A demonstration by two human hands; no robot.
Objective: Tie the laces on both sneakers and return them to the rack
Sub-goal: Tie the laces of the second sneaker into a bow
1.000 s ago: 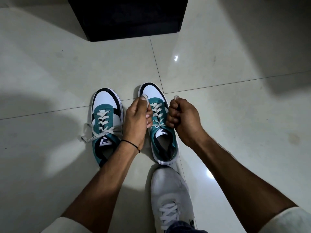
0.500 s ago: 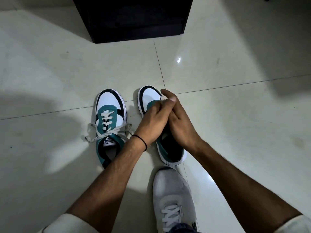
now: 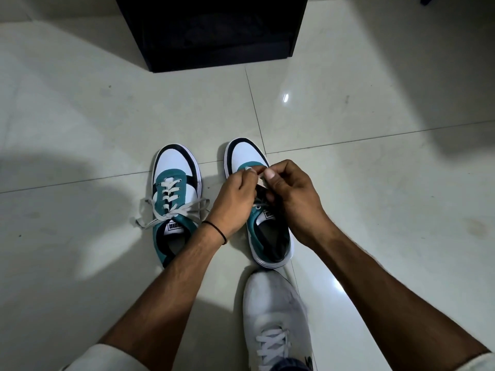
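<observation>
We see a pale tiled floor (image 3: 375, 210) carrying two teal sneakers (image 3: 175, 199) side by side, a dark rack (image 3: 214, 36) far, a white shoe (image 3: 276, 317) near.

Two teal-and-white sneakers counted: one (image 3: 175, 202) left of the dark rack (image 3: 214, 30), one (image 3: 257, 207) below it. One white worn shoe (image 3: 276, 317) nearer. Two hands seen: left (image 3: 235, 199), right (image 3: 292, 199).

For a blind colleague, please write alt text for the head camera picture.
Both hands, the left hand and the right hand, pinch the white lace over the right teal-and-white sneaker on a pale tiled floor. The left sneaker beside it is already tied; a black rack stands beyond.
</observation>
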